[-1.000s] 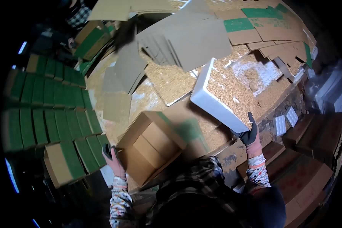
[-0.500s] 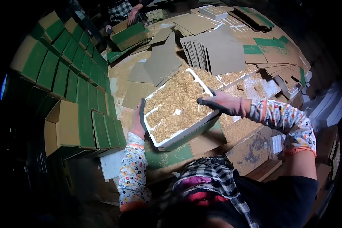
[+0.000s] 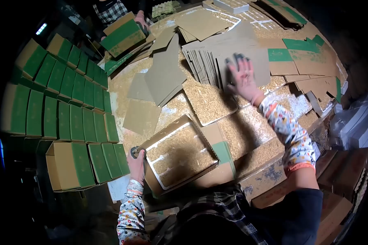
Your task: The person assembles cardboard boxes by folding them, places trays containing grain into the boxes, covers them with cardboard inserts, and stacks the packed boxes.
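Observation:
Below me stands an open cardboard box (image 3: 152, 179), tilted in view. Inside it lies a white foam tray (image 3: 161, 181) covered with loose tan husks or shavings (image 3: 184, 153). My left hand (image 3: 136, 166) grips the box at its left corner, thumb on the rim. My right hand (image 3: 244, 79) is spread open, slightly blurred, over a stack of grey cardboard sheets (image 3: 249, 41); I cannot tell whether it touches them. Right of the box's far end, another husk-covered tray (image 3: 210, 104) rests on the table.
Green-and-brown boxes (image 3: 73, 87) stand stacked in rows at left. Flattened green-printed cardboard (image 3: 302, 55) lies at right. Loose grey sheets (image 3: 163, 73) lie mid-table. Across the table, a co-worker's gloved hand (image 3: 141, 21) is at another box (image 3: 122, 36).
The husk-filled tray, held between both hands before, now sits down inside the box. My right hand has let go and moved up to the grey sheets; my left hand has shifted to the box's corner.

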Demonstrator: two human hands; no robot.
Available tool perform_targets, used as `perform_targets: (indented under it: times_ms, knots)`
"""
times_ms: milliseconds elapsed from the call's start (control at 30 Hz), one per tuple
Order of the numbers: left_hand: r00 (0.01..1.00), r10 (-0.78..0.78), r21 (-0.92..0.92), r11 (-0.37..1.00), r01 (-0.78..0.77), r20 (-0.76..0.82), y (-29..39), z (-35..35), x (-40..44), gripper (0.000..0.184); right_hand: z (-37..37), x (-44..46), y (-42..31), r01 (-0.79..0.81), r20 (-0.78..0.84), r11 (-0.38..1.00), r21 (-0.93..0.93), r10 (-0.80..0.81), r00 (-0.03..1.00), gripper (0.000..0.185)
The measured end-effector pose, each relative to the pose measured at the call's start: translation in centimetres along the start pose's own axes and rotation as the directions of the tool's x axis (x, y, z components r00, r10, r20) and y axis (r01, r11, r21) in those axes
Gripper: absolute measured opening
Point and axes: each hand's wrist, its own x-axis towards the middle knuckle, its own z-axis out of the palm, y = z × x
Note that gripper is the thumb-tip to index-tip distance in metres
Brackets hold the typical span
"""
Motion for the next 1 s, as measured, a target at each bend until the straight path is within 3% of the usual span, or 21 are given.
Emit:
perform_targets:
  times_ms: [33, 133, 200, 233, 267, 333, 367, 433, 467, 533, 567, 633, 700, 733, 767, 833, 867, 900, 933, 967, 1000]
  knots:
    - [1.000, 0.014, 0.042, 0.999, -0.012, -0.027, -0.1, 0.1, -0.1, 0.026, 0.7, 2.5, 2.8, -0.097, 0.187, 0.970, -0.224, 0.140, 0.972, 0.097]
    - [0.998, 0.003, 0.053, 0.999, 0.001, -0.067, 0.5, 0.7, 0.5, 0.027, 3.1, 8.7, 9.6, 0.102, 0.414, 0.943, -0.318, 0.041, 0.909, 0.107]
    - [0.997, -0.043, 0.031, 0.999, 0.044, -0.061, -1.0, 0.6, 0.7, 0.028, 2.3, 12.6, 12.5, 0.030, 0.222, 0.996, -0.082, -0.011, 0.975, 0.092]
    - [0.998, -0.047, 0.027, 0.998, 0.049, -0.050, -0.6, 0.8, 0.6, 0.028, 2.5, 14.4, 14.0, 0.091, -0.152, 0.996, 0.027, -0.086, 0.985, 0.074]
    - [0.998, -0.056, 0.025, 0.998, 0.057, -0.040, 0.1, 0.8, 0.5, 0.028, -0.2, 15.6, 13.3, 0.037, -0.308, 0.990, 0.134, 0.006, 0.951, 0.056]
    - [0.997, -0.042, -0.058, 0.998, 0.038, -0.066, -2.6, 0.8, 1.0, 0.029, -4.7, 16.1, 9.7, -0.034, -0.330, 0.928, 0.370, 0.166, 0.929, 0.043]
    - [0.998, -0.057, -0.080, 0.995, 0.055, -0.025, 1.7, 0.6, 0.1, 0.032, -7.4, 14.5, 5.6, -0.043, -0.308, 0.898, 0.437, 0.194, 0.931, 0.040]
    - [0.997, -0.030, -0.047, 0.999, 0.026, -0.072, 1.1, 0.9, 0.3, 0.043, -10.5, 9.0, -4.2, 0.458, -0.513, 0.808, 0.370, -0.233, 0.826, 0.033]
    - [0.996, -0.013, -0.061, 0.998, 0.008, -0.083, 1.5, 0.7, -0.1, 0.051, -12.0, 4.6, -9.5, 0.613, -0.467, 0.745, 0.263, -0.458, 0.757, 0.021]
    - [0.955, 0.212, -0.101, 0.966, -0.237, -0.208, 0.0, 0.5, 0.2, 0.059, -10.6, -5.0, -19.0, 0.698, -0.084, 0.557, 0.450, -0.752, 0.654, 0.010]
    - [0.920, 0.249, -0.183, 0.932, -0.312, -0.303, 0.3, 0.6, 0.0, 0.054, -6.5, -8.4, -21.9, 0.671, 0.036, 0.482, 0.563, -0.826, 0.563, 0.010]
    - [0.819, 0.412, 0.034, 0.900, -0.435, -0.400, 1.0, -0.1, -0.9, 0.048, -0.5, -13.4, -25.3, 0.606, 0.207, 0.387, 0.695, -0.915, 0.347, 0.018]
    - [0.692, 0.692, 0.329, 0.715, -0.617, -0.205, 2.8, -1.4, -3.4, 0.044, -5.8, -10.6, -24.4, 0.363, 0.396, 0.504, 0.784, -0.856, 0.333, 0.037]
    - [0.688, 0.724, 0.404, 0.618, -0.674, 0.041, 3.2, -1.2, -4.6, 0.043, -7.1, -10.1, -23.6, 0.062, 0.361, 0.440, 0.896, -0.802, 0.476, 0.046]
    - [0.660, 0.693, 0.447, 0.512, -0.733, 0.289, 3.4, -0.8, -6.0, 0.042, -9.3, -8.7, -22.9, -0.197, 0.471, 0.430, 0.881, -0.763, 0.442, 0.055]
    - [0.728, 0.065, 0.629, 0.454, -0.631, 0.682, 4.0, 0.6, -8.2, 0.041, -9.7, -9.7, -22.6, 0.168, 0.353, 0.820, 0.547, -0.408, 0.842, 0.067]
    - [0.715, 0.049, 0.666, 0.325, -0.671, 0.697, 3.1, 2.1, -8.3, 0.038, -8.1, -10.2, -22.9, 0.190, 0.481, 0.895, 0.404, -0.385, 0.788, 0.072]
    - [0.719, 0.166, 0.594, 0.456, -0.663, 0.675, 3.2, 2.1, -8.0, 0.037, -5.4, -11.0, -23.1, 0.208, 0.598, 0.945, 0.252, -0.321, 0.734, 0.077]
    - [0.721, 0.275, 0.500, 0.565, -0.657, 0.636, 3.4, 2.0, -7.4, 0.036, -3.3, -11.7, -23.4, 0.081, 0.706, 0.939, 0.335, -0.307, 0.638, 0.084]
    - [0.730, 0.368, 0.393, 0.659, -0.642, 0.575, 3.4, 1.7, -6.9, 0.035, -4.1, -10.1, -23.2, 0.109, 0.698, 0.926, 0.361, -0.346, 0.627, 0.068]
    - [0.635, 0.713, 0.368, 0.528, -0.765, 0.296, 3.0, 1.3, -6.4, 0.033, -6.0, -7.6, -21.8, -0.251, 0.718, 0.751, 0.611, -0.392, 0.575, 0.059]
